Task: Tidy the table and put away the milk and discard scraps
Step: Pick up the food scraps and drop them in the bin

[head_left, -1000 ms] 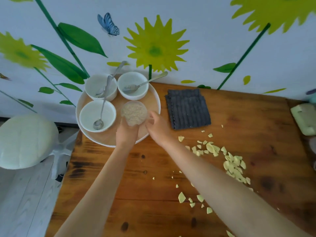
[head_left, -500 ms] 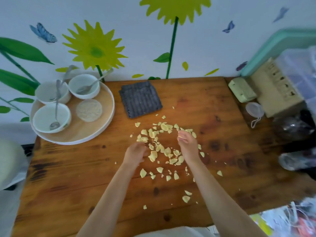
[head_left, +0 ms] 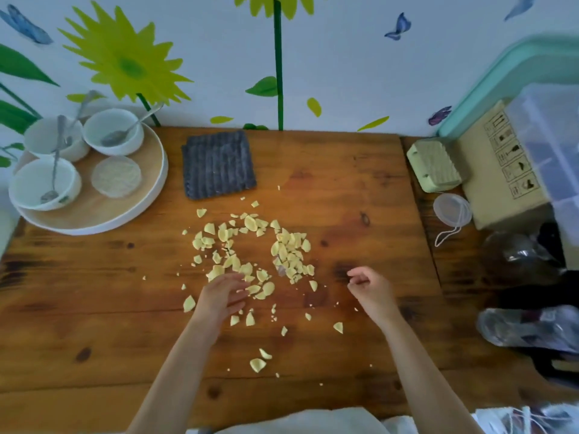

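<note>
Pale yellow scraps [head_left: 250,249] lie scattered over the middle of the wooden table [head_left: 344,189], with a denser heap [head_left: 289,253] on the right. My left hand [head_left: 224,297] rests on the near edge of the scraps, fingers spread and relaxed. My right hand [head_left: 371,291] hovers to the right of the heap, fingers loosely curled, nothing visible in it. At the far left stands a round tray [head_left: 150,195] with three white bowls with spoons and a glass of pale grains [head_left: 116,176]. No milk is in view.
A folded dark grey cloth [head_left: 218,164] lies behind the scraps. At the right edge are a green egg carton [head_left: 434,166], a clear lid with a string [head_left: 451,211], a cardboard box [head_left: 501,170], plastic containers and crumpled bags [head_left: 529,327].
Both hands left the glass on the tray and came to the scraps. Since half a second ago my right hand moved right, away from the heap; the camera turned right.
</note>
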### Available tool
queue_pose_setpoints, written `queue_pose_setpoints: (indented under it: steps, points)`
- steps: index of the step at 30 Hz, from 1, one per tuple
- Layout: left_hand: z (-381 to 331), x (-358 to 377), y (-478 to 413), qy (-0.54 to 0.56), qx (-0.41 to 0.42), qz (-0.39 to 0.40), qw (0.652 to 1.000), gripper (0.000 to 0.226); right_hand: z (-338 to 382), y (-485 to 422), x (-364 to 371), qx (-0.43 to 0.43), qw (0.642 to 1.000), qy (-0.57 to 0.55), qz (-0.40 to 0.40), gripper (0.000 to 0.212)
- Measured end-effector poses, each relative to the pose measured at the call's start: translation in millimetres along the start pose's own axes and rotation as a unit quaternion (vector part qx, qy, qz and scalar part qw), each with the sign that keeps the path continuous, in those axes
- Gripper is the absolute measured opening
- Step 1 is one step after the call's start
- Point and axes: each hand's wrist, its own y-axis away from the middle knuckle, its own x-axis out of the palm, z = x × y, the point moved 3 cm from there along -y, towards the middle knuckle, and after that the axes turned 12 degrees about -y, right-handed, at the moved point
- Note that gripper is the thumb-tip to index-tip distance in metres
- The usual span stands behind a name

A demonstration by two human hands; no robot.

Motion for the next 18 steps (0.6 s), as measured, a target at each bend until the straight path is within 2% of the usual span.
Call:
queue_pose_setpoints:
  steps: [3, 6, 11, 18]
  points:
    - [11.3, 7.9, 4.0, 0.021, -0.008, -0.021, 1.000, 0.023, -6.4, 8.8, -7.9, -0.023, 0.988, 0.117, 0.103, 0.014]
    - [20.1, 16.9, 10.5, 0.028, -0.025, -0.017, 0.999, 0.024, -12.0, 18.2, -7.7, -0.017, 0.975, 0.168, 0.146, 0.014]
    - [16.7, 21.7, 7.6, -0.011, -0.030, 0.000, 0.999, 0.026, -9.8, 27.2, 3.5, -0.024, 0.969, 0.192, 0.157, 0.015]
    - [18.9, 14.7, 16.7, -0.028, -0.020, 0.031, 0.999, 0.022, -5.2, 40.7, 19.0, -0.033, 0.956, 0.276, 0.096, 0.011]
